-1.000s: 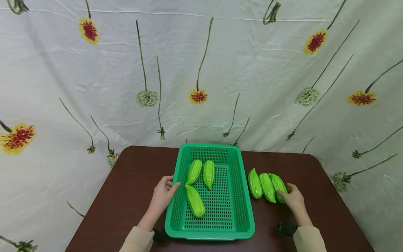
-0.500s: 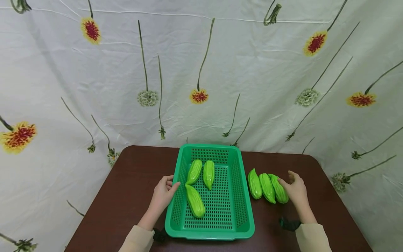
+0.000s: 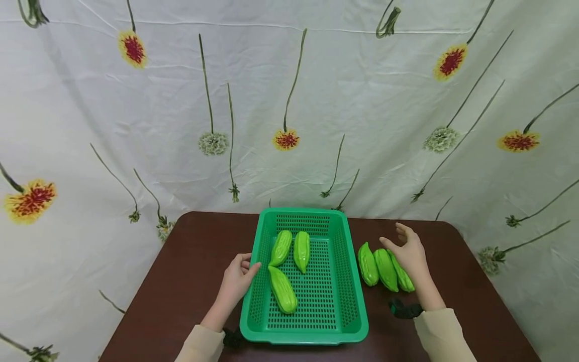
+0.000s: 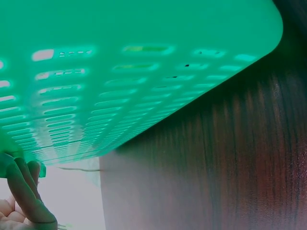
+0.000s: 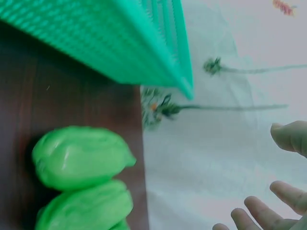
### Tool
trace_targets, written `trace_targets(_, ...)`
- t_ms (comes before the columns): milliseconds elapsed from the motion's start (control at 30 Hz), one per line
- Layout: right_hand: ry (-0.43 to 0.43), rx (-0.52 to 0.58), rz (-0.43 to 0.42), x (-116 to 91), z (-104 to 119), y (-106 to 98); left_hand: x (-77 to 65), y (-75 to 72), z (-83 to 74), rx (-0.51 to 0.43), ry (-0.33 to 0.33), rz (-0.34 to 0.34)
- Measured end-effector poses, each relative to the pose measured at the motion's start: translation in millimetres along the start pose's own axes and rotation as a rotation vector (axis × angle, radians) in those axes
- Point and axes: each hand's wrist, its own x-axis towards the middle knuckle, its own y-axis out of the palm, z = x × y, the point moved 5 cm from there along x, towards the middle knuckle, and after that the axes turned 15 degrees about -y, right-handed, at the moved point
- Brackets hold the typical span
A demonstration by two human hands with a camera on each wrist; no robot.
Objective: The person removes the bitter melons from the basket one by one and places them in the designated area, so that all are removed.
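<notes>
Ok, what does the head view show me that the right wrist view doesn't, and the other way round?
Only the head view shows the left hand holding the left rim of the green basket, and the three gourds inside.

Only the right wrist view shows the outer face of the basket's right wall.

Both show the right hand holding nothing, the basket, gourds on the table beside it, and the flowered cloth behind.

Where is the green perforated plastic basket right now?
In the head view, the basket sits centrally on the dark brown table, between the left hand gripping it and three ribbed green gourds on the right.
</notes>
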Motion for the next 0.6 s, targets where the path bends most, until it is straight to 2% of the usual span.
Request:
trace_targets(233, -0.065, 0.063, 0.016, 11, 25, 17, 1.5, 0.9, 1.6, 0.004, 0.009, -0.010)
trace_targets(600, -0.104, 0.132, 0.032, 22, 56, 61, 0.5, 0.2, -0.6, -0.001, 0.003, 0.003)
